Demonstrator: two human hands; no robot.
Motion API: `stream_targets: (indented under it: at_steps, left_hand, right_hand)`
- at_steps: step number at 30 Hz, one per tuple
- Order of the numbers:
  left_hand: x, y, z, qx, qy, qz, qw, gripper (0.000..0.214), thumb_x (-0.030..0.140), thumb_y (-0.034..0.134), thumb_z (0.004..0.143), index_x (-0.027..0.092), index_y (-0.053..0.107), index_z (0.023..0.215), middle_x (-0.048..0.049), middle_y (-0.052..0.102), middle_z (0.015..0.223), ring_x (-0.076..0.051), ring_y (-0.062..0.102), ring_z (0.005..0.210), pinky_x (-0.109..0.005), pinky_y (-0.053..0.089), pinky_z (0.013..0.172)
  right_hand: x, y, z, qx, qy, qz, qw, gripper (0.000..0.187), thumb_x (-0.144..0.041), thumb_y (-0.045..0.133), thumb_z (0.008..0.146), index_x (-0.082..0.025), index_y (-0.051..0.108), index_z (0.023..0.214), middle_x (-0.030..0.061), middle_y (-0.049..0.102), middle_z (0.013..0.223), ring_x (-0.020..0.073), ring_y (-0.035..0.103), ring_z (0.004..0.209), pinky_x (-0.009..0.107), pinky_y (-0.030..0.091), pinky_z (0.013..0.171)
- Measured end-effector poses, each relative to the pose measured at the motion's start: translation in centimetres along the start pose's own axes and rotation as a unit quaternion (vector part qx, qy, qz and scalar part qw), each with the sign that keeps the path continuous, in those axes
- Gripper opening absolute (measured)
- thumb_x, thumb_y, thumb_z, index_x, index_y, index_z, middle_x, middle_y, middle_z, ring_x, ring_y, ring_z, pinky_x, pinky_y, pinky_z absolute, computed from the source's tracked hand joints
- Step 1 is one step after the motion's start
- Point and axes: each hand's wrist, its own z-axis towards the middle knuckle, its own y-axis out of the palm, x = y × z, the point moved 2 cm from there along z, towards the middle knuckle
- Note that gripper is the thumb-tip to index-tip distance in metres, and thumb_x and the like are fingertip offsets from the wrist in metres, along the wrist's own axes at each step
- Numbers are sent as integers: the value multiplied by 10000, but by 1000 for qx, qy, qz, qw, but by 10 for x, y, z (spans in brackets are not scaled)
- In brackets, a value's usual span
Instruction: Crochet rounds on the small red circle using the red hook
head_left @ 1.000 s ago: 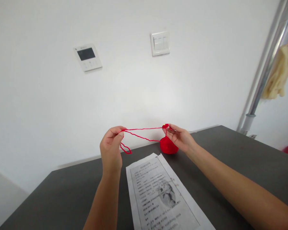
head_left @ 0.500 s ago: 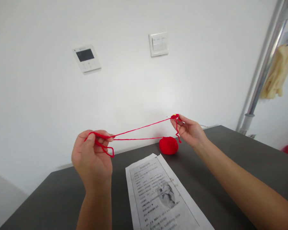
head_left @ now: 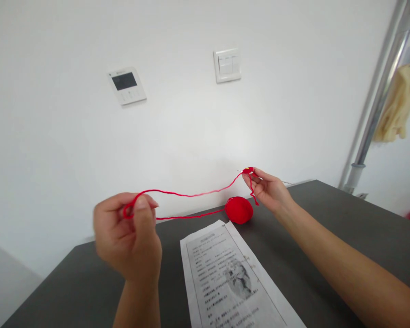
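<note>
A red yarn ball (head_left: 239, 210) sits on the dark table (head_left: 345, 237) near the wall. My left hand (head_left: 128, 237) is raised at the left, fingers curled round a loop of the red yarn strand (head_left: 187, 195). The strand runs slack to my right hand (head_left: 268, 189), which pinches a small red crocheted bit with a thin metal hook (head_left: 249, 171) poking out. A second strand leads from my left hand down to the ball. Both hands hover above the table.
A printed paper sheet (head_left: 225, 278) lies on the table in front of me. On the white wall hang a control panel (head_left: 126, 85) and a light switch (head_left: 227, 65). A metal pole (head_left: 376, 100) with a yellowish cloth (head_left: 396, 105) stands at the right.
My left hand drew the yarn out to the left, away from the right hand, and now the strand hangs slacker. The right hand rose a little and stays near the ball.
</note>
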Motion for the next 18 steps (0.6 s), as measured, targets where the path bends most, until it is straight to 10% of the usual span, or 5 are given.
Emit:
stream_targets:
  at_steps: [3, 5, 7, 11, 18]
  left_hand:
    - [-24, 11, -9, -232, -91, 122, 961, 41, 247, 630, 847, 225, 611, 875, 39, 636, 683, -136, 575, 577, -262, 429, 549]
    - [-48, 20, -22, -464, -162, 179, 852, 60, 255, 562, 880, 237, 619, 875, 27, 651, 719, -160, 605, 667, -279, 450, 637]
    - [-73, 25, -37, -566, -196, 189, 778, 21, 230, 682, 793, 233, 661, 792, 29, 650, 660, -173, 607, 636, -279, 440, 595]
    - [-118, 32, -69, -643, -241, 232, 689, 139, 246, 793, 774, 174, 698, 846, -22, 705, 822, -174, 650, 710, -323, 542, 674]
    - [-150, 48, -122, -618, -245, 292, 688, 354, 351, 616, 953, 187, 602, 1266, -109, 625, 1293, -247, 649, 1079, -468, 566, 900]
  right_hand:
    - [9, -6, 3, 6, 15, -7, 1000, 188, 5, 592, 866, -144, 675, 787, 76, 767, 755, 171, 765, 742, 255, 673, 752]
    - [16, -11, 5, 9, 29, -14, 999, 181, 4, 610, 856, -147, 678, 783, 75, 767, 751, 174, 760, 730, 259, 670, 741]
    - [22, -16, 7, 13, 45, -22, 999, 165, -10, 625, 861, -146, 683, 790, 74, 764, 756, 174, 751, 724, 264, 663, 733]
    - [33, -27, 13, 24, 76, -35, 996, 89, -183, 631, 957, -129, 678, 1009, 68, 736, 971, 165, 721, 829, 318, 632, 756]
    - [60, -44, 15, 25, 131, -57, 989, 320, -329, 620, 978, -169, 599, 1254, 96, 633, 1259, 227, 664, 1055, 431, 586, 884]
